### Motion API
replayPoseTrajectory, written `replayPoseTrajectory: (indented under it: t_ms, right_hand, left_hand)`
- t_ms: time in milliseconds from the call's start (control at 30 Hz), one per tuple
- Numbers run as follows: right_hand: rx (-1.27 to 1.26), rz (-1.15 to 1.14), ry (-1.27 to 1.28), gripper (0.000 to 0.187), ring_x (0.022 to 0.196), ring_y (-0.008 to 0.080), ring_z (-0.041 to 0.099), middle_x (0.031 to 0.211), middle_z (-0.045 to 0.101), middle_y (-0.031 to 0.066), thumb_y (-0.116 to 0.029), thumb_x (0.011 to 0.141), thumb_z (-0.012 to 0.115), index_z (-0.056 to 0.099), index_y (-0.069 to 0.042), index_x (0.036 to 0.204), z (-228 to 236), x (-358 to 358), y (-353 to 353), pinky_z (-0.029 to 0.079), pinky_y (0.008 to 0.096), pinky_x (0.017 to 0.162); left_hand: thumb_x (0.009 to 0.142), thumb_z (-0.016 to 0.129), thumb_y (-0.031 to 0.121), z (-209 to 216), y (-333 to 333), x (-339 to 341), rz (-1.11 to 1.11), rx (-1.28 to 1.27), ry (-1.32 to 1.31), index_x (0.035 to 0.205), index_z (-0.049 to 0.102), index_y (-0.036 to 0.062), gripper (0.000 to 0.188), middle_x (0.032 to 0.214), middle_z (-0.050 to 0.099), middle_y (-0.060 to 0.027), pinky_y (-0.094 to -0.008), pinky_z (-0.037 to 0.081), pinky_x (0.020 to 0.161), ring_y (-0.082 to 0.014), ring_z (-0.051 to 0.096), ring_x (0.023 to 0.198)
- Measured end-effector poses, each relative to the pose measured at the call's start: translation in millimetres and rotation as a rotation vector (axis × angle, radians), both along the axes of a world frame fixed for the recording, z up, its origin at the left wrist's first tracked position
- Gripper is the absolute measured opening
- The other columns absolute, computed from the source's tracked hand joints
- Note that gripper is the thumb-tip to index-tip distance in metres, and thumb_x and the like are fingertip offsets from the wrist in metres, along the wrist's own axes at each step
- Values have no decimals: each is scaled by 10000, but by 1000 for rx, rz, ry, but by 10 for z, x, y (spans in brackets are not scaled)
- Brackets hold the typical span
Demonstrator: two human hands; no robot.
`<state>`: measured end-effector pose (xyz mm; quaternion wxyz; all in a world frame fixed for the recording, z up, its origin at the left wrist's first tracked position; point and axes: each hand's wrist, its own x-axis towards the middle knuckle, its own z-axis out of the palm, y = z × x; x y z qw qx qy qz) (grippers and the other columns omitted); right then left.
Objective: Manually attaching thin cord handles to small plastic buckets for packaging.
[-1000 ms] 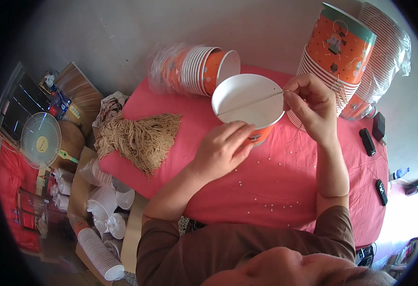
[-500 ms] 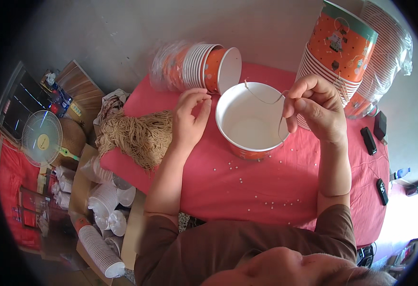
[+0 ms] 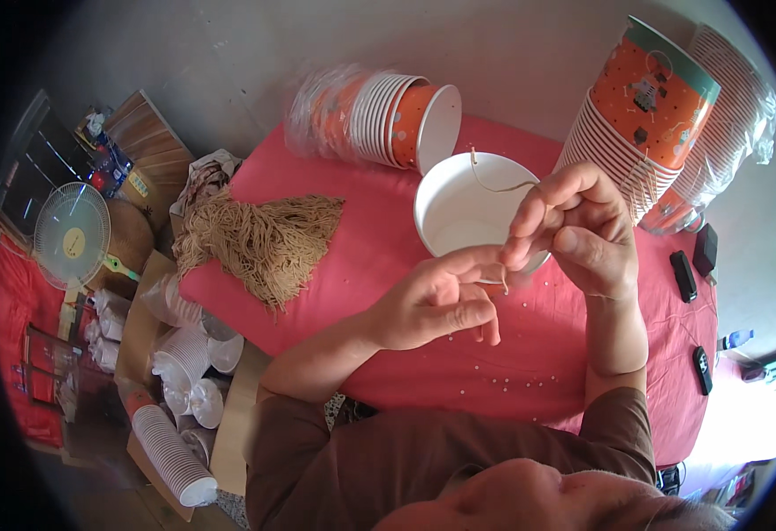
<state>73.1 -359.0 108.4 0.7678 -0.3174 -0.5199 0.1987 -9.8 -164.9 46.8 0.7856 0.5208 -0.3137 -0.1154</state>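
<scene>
My right hand (image 3: 587, 232) is closed in a pinch on a thin beige cord (image 3: 494, 188) above the near right side of a white-lined paper bucket (image 3: 459, 212). The cord runs from the bucket's far rim across its mouth to my fingers, and a short tail hangs below them. My left hand (image 3: 441, 305) is just in front of the bucket, fingers apart, its index fingertip at my right fingertips by the cord's tail. Whether it touches the cord is hard to tell. Left of it lies a heap of beige cords (image 3: 264, 243).
Orange paper buckets (image 3: 379, 119) lie nested on their side at the back; a tall bucket stack (image 3: 636, 124) stands right. Small white beads (image 3: 529, 380) dot the red tablecloth (image 3: 423, 389). Black devices (image 3: 683, 276) lie at the right edge. A carton (image 3: 237, 425) of plastic-wrapped cups stands left.
My left hand has moved right and nearer, from behind the bucket's left side to my right fingertips. My right hand still pinches the cord and has lowered slightly. The whole view has shifted a little.
</scene>
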Motion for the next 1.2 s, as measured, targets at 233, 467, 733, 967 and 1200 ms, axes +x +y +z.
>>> replayPoseTrajectory:
  t_ms: [233,467,733,967,1200]
  right_hand:
    - [152,-231,63,223,928,308,697,1086,668,196,24,979,462,513,17,1196,54,296,-156,589,407,823]
    - [14,-439,-39,151,795,226,685,1017,684,162,9,979,498,567,24,1113,60,423,-200,558,326,711]
    - [-620,-1322,-790,219,617,160,540,899,575,65,-41,821,717,661,-39,1033,98,88,-89,455,300,559]
    - [-710,-638,-533,511,639,183,644,987,650,143,2,822,715,536,-17,1300,37,-259,145,512,320,578]
    - [-620,-746,-706,327,640,118,613,800,662,50,49,835,701,660,-18,1152,-119,-122,144,471,276,565]
  left_hand:
    - [1030,554,168,124,210,19,211,125,54,1074,661,-12,214,826,691,-62,-199,458,517,-70,617,617]
    - [998,610,119,192,430,121,593,267,-108,1018,686,-19,159,757,658,-30,-179,406,509,-22,521,583]
    - [977,635,90,145,359,133,700,364,-242,1016,696,-29,140,728,641,0,-186,442,569,-38,567,643]
    - [978,633,96,77,283,110,467,212,-35,1036,687,-46,164,810,673,-42,-218,508,618,-70,619,699]
    - [1005,602,145,129,297,91,414,235,24,1084,671,-42,215,782,660,-47,-200,470,572,-61,593,677]
